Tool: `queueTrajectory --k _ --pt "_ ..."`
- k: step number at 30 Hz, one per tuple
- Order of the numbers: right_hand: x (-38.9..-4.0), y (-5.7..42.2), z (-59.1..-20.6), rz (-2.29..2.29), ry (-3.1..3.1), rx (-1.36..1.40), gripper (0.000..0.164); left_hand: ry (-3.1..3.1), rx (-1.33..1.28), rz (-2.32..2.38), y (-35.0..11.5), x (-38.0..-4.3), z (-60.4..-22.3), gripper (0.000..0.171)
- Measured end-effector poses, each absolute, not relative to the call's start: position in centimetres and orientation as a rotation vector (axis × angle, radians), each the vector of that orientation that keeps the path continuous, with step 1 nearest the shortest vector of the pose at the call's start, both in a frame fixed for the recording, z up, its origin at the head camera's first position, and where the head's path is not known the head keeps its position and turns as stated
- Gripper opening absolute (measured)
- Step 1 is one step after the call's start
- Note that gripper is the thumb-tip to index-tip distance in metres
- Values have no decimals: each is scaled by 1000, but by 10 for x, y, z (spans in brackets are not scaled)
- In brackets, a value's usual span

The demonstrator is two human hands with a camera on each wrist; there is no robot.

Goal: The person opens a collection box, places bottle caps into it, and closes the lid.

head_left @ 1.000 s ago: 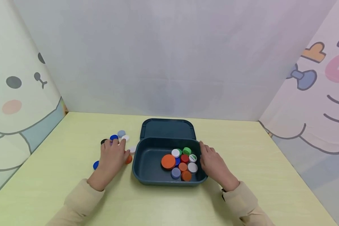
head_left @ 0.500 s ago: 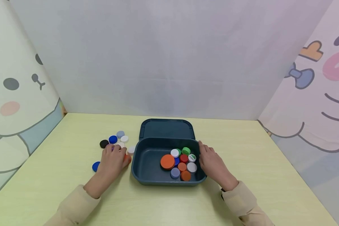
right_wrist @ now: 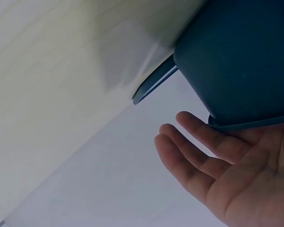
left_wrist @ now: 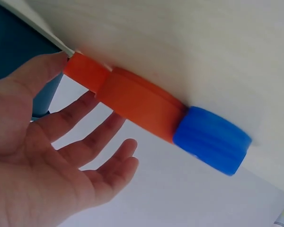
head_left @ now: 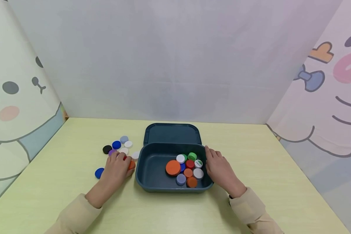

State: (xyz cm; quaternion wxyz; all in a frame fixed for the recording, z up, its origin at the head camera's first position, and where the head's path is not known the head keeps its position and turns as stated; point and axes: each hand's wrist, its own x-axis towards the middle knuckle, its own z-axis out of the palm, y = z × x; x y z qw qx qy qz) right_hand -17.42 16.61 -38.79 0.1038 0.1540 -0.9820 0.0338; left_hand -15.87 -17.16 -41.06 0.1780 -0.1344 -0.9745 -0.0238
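Note:
My left hand is low over the table, left of the dark blue box. Its thumb and index finger are at opposite sides of a small orange bottle cap, pinching it; the other fingers curve loosely. A wider orange cap and a blue cap stand beside it in the left wrist view. A red cap shows by the fingertips in the head view. My right hand rests against the box's right rim, fingers extended along it. Several coloured caps, including a large orange one, lie in the box's right half.
A dark blue lid lies behind the box. Beyond my left hand are black, blue, purple, pale blue and several white caps. Another white cap lies close to the box's left wall.
My left hand has drawn back toward me from the farther caps, uncovering the black, purple and white ones, and its thumb and finger have come to the orange cap. My right hand stays at the box.

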Motion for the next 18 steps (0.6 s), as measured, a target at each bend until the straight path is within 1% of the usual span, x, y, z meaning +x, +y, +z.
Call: queueTrajectory --k 10,18 --pt "-172 166 -388 40 -2848 472 53 -2756 -395 -75 -173 -161 -415 39" --pt "-172 166 -389 12 -2819 486 53 -2685 -400 -27 -175 -162 -403 38"
